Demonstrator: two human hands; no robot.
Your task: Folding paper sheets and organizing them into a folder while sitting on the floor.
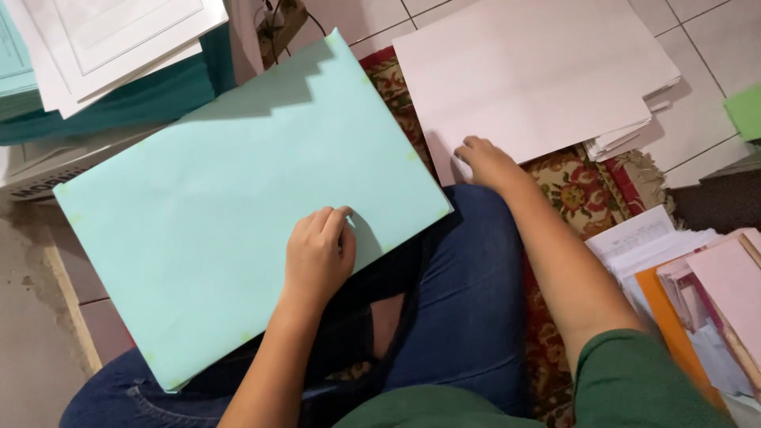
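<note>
Pale mint-green sheet (230, 214): large, rectangular, plain, lying flat across the person's lap on blue jeans (468, 309), long edges tilted. Left hand (319, 255) rests on its lower right part, fingers curled, knuckles down, pressing, not gripping. Right hand (487, 162) reaches to the near edge of a pale pink paper stack (531, 79), fingertips on/under the lowest sheets; grip unclear, cannot tell. Surface: patterned red rug (583, 190) over white floor tiles (697, 119). Count: 1 green sheet, 1 pink stack w/ several sheets, 2 hands. More paper piles upper left (103, 47) & lower right (697, 285).
</note>
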